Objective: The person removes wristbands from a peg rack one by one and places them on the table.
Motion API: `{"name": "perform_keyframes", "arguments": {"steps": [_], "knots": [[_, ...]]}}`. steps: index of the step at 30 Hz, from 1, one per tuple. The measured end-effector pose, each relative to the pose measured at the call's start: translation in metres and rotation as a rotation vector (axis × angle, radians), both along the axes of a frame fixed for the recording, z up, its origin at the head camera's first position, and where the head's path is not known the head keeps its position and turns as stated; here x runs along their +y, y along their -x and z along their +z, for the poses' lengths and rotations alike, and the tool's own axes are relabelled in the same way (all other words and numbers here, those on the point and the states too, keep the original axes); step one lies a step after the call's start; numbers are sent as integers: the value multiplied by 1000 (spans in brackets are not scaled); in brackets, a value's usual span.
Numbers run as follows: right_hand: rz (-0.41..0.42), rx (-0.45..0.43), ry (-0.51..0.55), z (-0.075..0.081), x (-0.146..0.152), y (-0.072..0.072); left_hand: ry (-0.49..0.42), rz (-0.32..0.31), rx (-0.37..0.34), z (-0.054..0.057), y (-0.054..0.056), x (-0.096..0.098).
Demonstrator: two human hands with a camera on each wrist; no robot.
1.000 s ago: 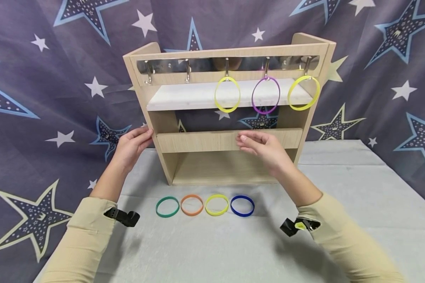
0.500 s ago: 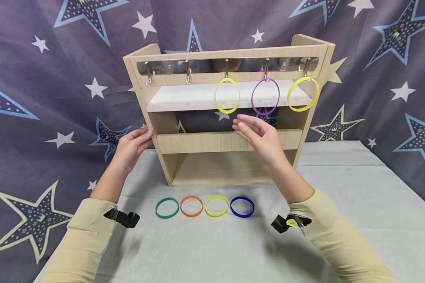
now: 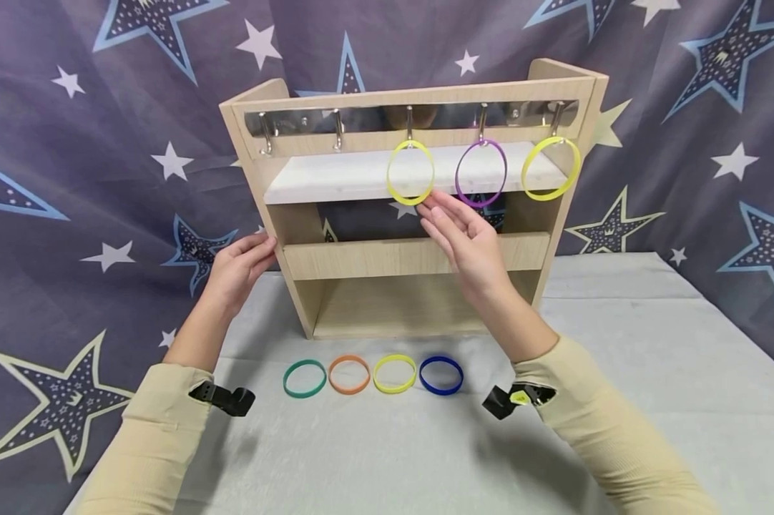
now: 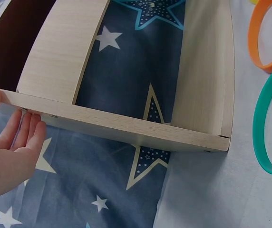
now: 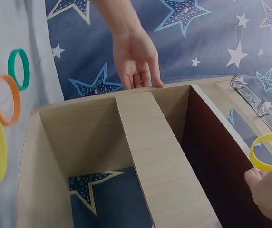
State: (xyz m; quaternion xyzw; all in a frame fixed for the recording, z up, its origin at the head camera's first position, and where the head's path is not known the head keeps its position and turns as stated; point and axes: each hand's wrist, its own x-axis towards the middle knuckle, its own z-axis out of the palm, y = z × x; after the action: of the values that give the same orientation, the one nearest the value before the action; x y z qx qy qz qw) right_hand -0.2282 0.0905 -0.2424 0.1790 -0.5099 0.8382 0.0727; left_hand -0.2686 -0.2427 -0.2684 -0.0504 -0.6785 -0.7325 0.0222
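Now the right hand (image 3: 467, 239) was raised w/ fingers straight and spread, tips touching the bottom of the yellow ring (image 3: 410, 172) on the middle hook, not pinching it. Left hand (image 3: 239, 266) lay flat and relaxed vs. the rack's (image 3: 413, 256) left side wall. Progress, as I judged it: 3 rings hung, incl. purple (image 3: 481, 174) and a 2nd yellow (image 3: 551, 168); 2 left hooks bare; 4 rings flat on the table (image 3: 619, 372). Touched ring hung upright, long axis vertical, opening facing the person.

No readable text or labels anywhere
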Motion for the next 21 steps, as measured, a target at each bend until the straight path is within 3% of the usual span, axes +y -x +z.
{"name": "perform_keyframes", "arguments": {"steps": [12,21], "knots": [[3,-16,85,6,-15,4,4,2,-4,0,-1,0],[-56,-181,231,17,-27,8,-12,5,11,0,-1,1]]}}
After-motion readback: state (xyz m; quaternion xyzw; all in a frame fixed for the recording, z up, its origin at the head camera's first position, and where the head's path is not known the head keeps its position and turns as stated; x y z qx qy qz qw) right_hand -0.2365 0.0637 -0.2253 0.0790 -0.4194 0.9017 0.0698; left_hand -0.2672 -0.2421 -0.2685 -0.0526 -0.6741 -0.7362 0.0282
